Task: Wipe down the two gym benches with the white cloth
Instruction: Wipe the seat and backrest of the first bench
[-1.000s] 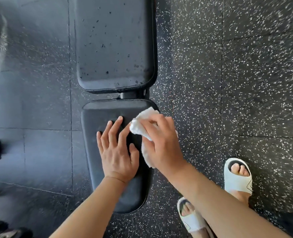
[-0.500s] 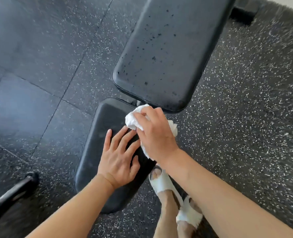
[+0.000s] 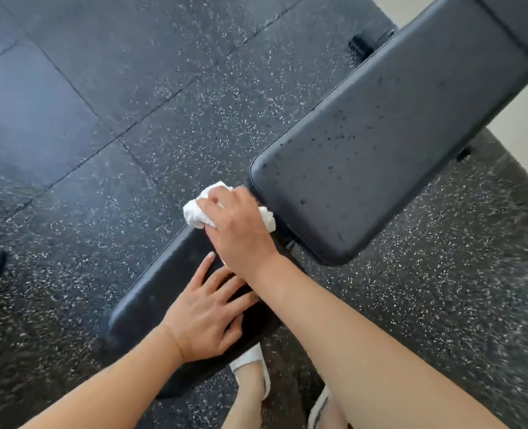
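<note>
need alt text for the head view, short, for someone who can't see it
Seen from above, a right hand presses a white cloth onto the far end of a black bench seat pad, while the left hand rests flat on the pad. The long back pad, dotted with droplets, stretches away over speckled rubber floor.

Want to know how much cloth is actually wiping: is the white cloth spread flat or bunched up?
Bunched up. The white cloth shows as a crumpled wad gripped in the right hand, at the seat pad's far end.
</note>
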Action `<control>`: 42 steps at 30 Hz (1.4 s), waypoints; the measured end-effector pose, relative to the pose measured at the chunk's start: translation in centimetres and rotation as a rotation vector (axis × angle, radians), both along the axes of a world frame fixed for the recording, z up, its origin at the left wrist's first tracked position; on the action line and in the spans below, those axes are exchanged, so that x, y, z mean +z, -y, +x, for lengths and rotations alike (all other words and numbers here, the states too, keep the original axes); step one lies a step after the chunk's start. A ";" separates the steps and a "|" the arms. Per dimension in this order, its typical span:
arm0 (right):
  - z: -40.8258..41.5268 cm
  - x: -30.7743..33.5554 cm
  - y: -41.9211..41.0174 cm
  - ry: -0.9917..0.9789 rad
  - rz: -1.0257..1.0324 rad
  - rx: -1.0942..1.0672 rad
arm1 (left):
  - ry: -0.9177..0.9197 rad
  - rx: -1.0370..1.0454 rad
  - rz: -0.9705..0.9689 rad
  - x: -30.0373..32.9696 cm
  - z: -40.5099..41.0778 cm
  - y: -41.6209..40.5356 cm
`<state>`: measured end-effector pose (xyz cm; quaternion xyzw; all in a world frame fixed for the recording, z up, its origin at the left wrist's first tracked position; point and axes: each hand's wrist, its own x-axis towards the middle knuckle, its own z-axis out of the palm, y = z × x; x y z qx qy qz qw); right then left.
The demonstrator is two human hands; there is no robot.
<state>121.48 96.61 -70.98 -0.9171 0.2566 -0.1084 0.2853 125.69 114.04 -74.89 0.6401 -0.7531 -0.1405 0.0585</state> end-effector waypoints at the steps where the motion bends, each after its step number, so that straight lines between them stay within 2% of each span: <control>1: 0.2 -0.1 0.1 -0.004 0.008 0.012 | -0.010 0.003 0.014 0.1 -0.1 0.0; 6: -1.8 -0.6 1.3 0.015 -0.029 0.097 | -0.035 0.007 0.087 1.0 0.0 0.3; 8: -4.5 -0.5 1.3 0.008 0.023 0.125 | -0.055 0.037 0.105 1.7 -0.4 0.4; 12: -11.3 0.2 1.2 -0.056 0.164 0.159 | -0.181 0.319 0.045 3.5 -3.6 1.8; 17: -16.7 2.8 3.9 -0.148 0.142 0.253 | -0.359 0.715 -0.151 4.5 -4.8 5.0; 22: -17.9 3.2 8.1 -0.077 -0.029 0.327 | -0.218 0.933 -0.174 3.7 -3.2 8.9; 26: -18.1 0.3 9.1 -0.158 -0.224 0.491 | -0.092 1.075 -0.160 2.1 -3.1 10.9; 29: -16.5 -1.3 10.7 -0.098 -0.282 0.588 | -0.018 1.124 -0.172 1.2 -4.3 11.1; 34: -6.8 -2.4 12.9 0.041 -0.302 0.478 | 0.007 1.127 -0.162 0.5 -4.0 11.2; 37: -1.3 -2.1 13.2 0.050 -0.295 0.416 | 0.028 1.123 -0.153 0.6 -4.1 11.3; 39: -0.4 -1.7 13.1 0.027 -0.292 0.375 | 0.035 1.123 -0.151 0.6 -4.0 11.4; 42: -3.2 -1.3 12.5 -0.005 -0.284 0.404 | 0.038 1.126 -0.140 0.7 -3.9 11.5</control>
